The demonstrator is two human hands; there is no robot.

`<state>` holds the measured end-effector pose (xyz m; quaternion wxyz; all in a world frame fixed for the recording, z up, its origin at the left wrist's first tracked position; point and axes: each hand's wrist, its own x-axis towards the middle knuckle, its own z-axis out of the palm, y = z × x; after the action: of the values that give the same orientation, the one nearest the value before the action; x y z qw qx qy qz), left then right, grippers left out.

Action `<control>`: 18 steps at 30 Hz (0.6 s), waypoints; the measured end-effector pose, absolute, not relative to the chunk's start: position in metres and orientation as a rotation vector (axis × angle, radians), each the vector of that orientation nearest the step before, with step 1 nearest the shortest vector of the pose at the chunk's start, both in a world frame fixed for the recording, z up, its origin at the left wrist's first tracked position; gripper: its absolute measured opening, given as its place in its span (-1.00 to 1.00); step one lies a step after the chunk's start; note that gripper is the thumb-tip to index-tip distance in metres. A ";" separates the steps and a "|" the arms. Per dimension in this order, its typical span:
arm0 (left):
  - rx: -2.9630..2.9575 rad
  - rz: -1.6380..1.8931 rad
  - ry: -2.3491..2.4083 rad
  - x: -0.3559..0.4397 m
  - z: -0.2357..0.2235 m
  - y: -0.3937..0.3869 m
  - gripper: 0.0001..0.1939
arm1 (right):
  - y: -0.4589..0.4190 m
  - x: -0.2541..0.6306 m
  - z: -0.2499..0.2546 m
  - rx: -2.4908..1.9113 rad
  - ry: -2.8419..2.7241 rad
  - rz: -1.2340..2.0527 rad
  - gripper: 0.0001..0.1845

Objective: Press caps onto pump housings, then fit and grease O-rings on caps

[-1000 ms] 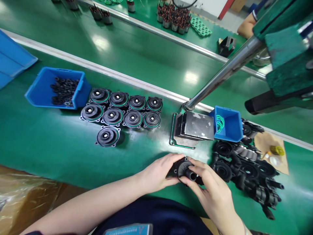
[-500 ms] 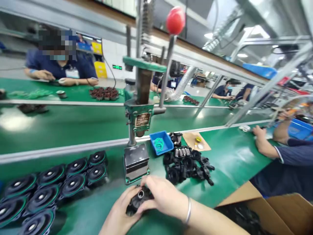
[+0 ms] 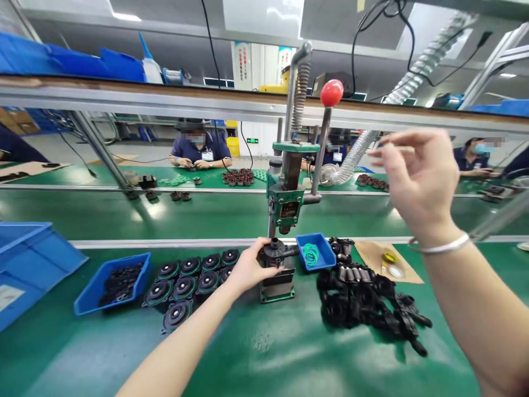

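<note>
Head view: left of the hand press (image 3: 288, 203), the desk (image 3: 256, 355) bears a blue bin (image 3: 88, 298) and green-ringed black covers (image 3: 184, 287). At the press, the left hand (image 3: 248, 269) has its grip closed around a black housing (image 3: 274, 252) over a metal block (image 3: 278, 288). Right of the press come a blue tray (image 3: 327, 256) of green rings (image 3: 311, 255), black fittings (image 3: 351, 307) and the raised right hand (image 3: 422, 182), its grip loosely open.

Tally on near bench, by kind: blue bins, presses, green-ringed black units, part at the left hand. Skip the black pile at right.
Blue bins: 3
Press: 1
Green-ringed black units: 9 (one partly behind the left hand)
Black part in the left hand: 1
Total: 14
</note>
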<state>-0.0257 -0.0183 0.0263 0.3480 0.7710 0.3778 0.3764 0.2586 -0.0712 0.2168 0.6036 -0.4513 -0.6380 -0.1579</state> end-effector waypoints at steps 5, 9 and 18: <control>1.933 0.920 0.890 -0.005 0.021 0.001 -0.38 | -0.009 0.220 0.304 -1.023 -1.606 -0.025 -0.26; 1.914 0.898 0.876 -0.003 0.021 0.007 -0.36 | 0.024 0.193 0.327 -1.133 -1.632 0.091 -0.09; 1.984 0.895 0.920 -0.005 0.022 0.008 -0.37 | -0.001 0.183 0.287 -0.805 -1.466 -0.488 -0.15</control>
<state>-0.0046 0.0079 0.0217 0.3795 0.7768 0.3604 0.3503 0.1831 -0.0013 0.2871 0.6439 -0.3536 -0.6438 -0.2142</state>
